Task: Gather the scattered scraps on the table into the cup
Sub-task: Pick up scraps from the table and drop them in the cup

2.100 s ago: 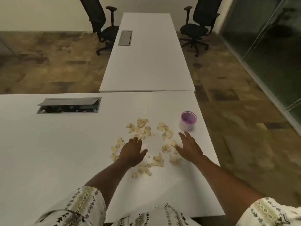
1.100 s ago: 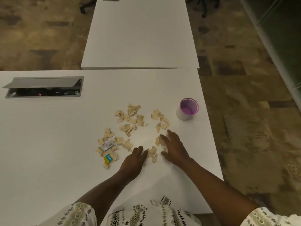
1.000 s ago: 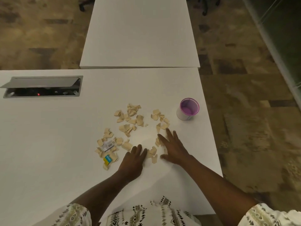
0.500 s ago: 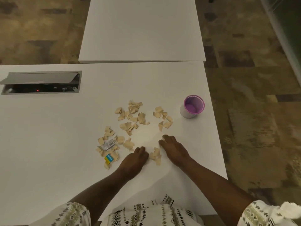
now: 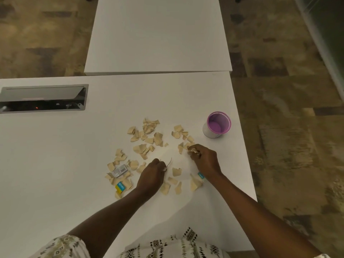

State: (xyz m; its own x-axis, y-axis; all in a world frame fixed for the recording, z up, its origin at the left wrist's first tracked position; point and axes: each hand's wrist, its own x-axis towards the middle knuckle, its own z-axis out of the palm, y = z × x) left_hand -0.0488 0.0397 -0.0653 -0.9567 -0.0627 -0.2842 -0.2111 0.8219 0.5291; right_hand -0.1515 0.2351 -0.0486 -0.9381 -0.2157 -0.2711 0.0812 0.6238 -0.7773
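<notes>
The wide white rectangular table (image 5: 55, 164) carries nearly all the work not yet done: the spread of torn beige paper scraps (image 5: 147, 138) lies over its right half, reaching from the middle of the top down toward the near edge, with a few printed bits, one grey and two blue-and-yellow, mixed in on the left side of the spread and beside the right wrist. The small purple-lined cup with a pale outer wall (image 5: 218, 124) stands upright close to the right edge, just beyond the scraps, and its inside looks bare, so by my judgement the gathering has hardly begun and no scrap has gone in yet.

The right hand (image 5: 206, 161) sits at the right end of the spread, nearest the cup, its fingers curled in and pinching a small clump of scraps at the tips. The left hand (image 5: 151, 176) rests near the middle of the spread, closer to the near edge, its fingers bunched together around one thin scrap that stands up on edge between them.
</notes>
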